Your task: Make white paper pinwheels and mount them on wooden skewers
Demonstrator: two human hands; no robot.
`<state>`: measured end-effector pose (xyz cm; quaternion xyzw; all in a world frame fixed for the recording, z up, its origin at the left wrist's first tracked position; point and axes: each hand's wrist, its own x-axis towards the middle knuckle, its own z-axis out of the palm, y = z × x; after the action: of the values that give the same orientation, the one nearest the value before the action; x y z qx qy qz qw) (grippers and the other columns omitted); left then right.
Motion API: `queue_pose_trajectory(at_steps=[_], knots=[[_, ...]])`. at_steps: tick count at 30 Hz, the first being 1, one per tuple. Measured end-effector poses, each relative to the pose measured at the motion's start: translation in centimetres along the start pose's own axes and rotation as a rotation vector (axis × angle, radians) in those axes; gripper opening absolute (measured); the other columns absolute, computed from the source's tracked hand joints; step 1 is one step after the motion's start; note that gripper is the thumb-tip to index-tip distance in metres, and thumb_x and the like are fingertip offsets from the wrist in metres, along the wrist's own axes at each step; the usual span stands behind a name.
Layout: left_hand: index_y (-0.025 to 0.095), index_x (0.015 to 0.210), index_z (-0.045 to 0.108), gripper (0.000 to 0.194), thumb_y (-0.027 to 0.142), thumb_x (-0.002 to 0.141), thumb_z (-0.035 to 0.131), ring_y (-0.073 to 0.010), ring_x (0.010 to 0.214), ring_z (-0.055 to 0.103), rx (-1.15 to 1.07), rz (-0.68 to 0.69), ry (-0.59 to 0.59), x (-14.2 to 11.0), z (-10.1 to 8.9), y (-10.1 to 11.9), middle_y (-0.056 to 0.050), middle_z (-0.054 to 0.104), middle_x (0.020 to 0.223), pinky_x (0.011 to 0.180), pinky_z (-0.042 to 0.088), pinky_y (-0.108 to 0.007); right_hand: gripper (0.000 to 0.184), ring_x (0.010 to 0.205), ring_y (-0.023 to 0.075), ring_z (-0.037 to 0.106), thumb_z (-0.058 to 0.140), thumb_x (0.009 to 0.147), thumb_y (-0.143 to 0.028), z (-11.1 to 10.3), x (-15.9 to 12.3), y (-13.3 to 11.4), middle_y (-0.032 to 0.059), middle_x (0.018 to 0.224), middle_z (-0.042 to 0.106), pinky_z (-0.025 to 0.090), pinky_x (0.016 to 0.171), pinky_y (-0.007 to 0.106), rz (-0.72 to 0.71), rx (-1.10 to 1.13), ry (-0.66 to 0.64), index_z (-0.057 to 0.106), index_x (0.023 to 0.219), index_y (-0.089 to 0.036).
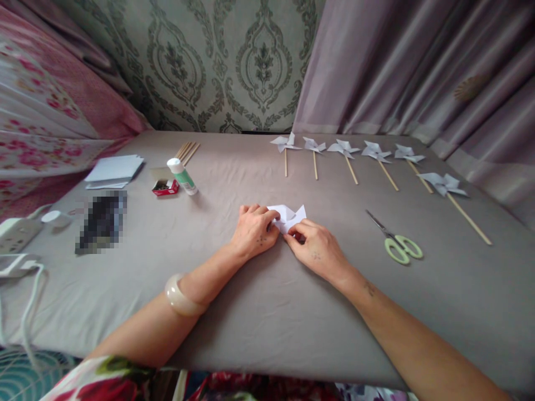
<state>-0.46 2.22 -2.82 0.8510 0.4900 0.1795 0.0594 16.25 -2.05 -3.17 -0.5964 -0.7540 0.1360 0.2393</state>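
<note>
Near the middle of the covered table, a folded white paper pinwheel (288,216) is held between both hands. My left hand (256,228) has its fingers closed on the paper's left side. On the lower right edge of the paper, my right hand (314,245) pinches with thumb and forefinger. Part of the paper is hidden behind the fingers, and no stick shows on it. Off to the right lie scissors (395,239) with light green handles, blades pointing away to the left.
Several finished pinwheels (345,149) on wooden sticks line the back right. At the left are a glue stick (183,177), a small red box (165,187) of dark bits, wooden sticks (192,153), stacked white paper (112,171), a blurred dark object (102,223) and a power strip (19,234).
</note>
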Motion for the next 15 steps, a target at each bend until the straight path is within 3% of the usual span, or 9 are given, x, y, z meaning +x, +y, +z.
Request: queue_pose_trajectory(at_steps=[15], knots=[[0.021, 0.089, 0.067, 0.02, 0.027, 0.091, 0.048, -0.0206, 0.094, 0.055, 0.023, 0.1, 0.049, 0.15, 0.74, -0.55, -0.005, 0.069, 0.097, 0.084, 0.033, -0.037, 0.016, 0.071, 0.0175, 0.061, 0.054, 0.082, -0.024, 0.35, 0.69, 0.03, 0.0054, 0.077, 0.068, 0.041, 0.066, 0.027, 0.112, 0.053, 0.036, 0.063, 0.07, -0.02]])
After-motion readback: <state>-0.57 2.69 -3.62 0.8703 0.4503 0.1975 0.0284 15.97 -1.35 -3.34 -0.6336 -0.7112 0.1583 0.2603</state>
